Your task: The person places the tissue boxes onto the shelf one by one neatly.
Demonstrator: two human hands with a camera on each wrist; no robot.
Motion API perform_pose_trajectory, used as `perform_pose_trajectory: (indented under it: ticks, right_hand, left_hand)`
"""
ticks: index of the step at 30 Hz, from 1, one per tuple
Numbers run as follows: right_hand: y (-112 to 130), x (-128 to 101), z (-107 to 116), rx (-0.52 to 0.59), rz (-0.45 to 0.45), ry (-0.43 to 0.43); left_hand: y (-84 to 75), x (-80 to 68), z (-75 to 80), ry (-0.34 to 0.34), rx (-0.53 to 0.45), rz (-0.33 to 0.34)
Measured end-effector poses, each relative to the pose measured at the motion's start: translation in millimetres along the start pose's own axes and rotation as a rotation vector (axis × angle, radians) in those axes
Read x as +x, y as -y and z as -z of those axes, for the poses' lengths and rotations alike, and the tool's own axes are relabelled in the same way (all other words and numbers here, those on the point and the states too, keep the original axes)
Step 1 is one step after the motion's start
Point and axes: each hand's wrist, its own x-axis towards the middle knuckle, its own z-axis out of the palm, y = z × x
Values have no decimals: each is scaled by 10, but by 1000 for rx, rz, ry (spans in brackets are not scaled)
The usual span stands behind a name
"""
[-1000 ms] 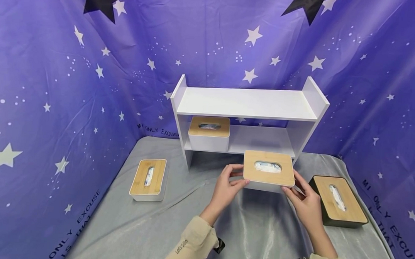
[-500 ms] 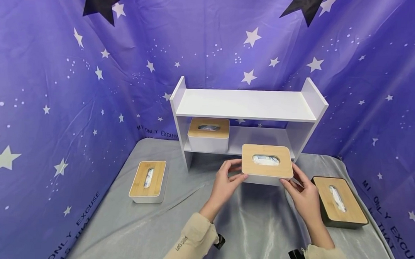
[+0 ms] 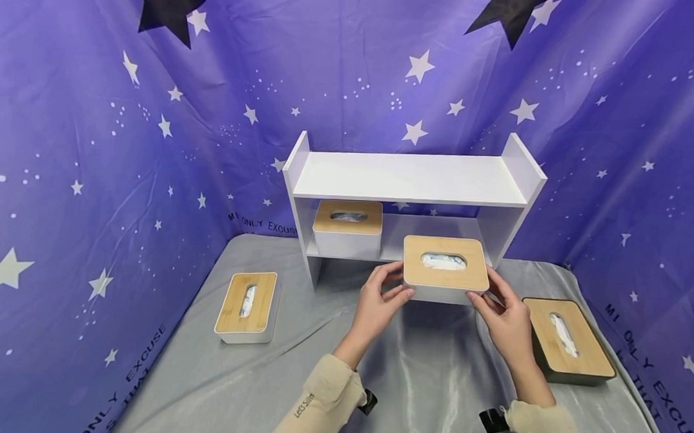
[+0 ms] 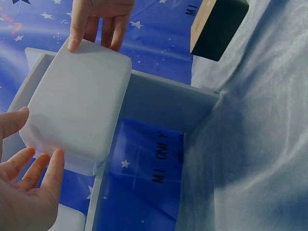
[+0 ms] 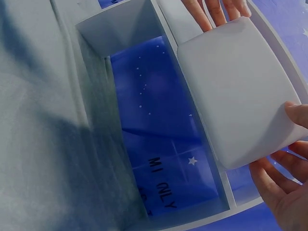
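Here's the grey surface (image 3: 294, 359), the white shelf (image 3: 409, 178) on it, and I'd call it roughly a quarter done: the shelved box (image 3: 348, 228) sits at the lower board's (image 3: 392, 244) left end, the dark box (image 3: 583, 336) and left box (image 3: 260, 308) remain. Up front of that board's right half, the held box (image 3: 444, 277) hangs, left grip (image 3: 376, 308) and right grip (image 3: 505, 320) holding opposite ends.

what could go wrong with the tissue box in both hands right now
The held tissue box might bump the neighbouring box on the lower shelf, close by on its left. Gripped near its ends by the left hand and right hand, it could slip or tilt if either loosens.
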Motion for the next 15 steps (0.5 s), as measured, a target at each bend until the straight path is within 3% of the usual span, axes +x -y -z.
perform_pose_trajectory:
  ticks: [15]
  right_hand:
    - [-3, 133, -36, 4, -49, -4]
  left_hand:
    - [-7, 84, 0, 38, 17, 2]
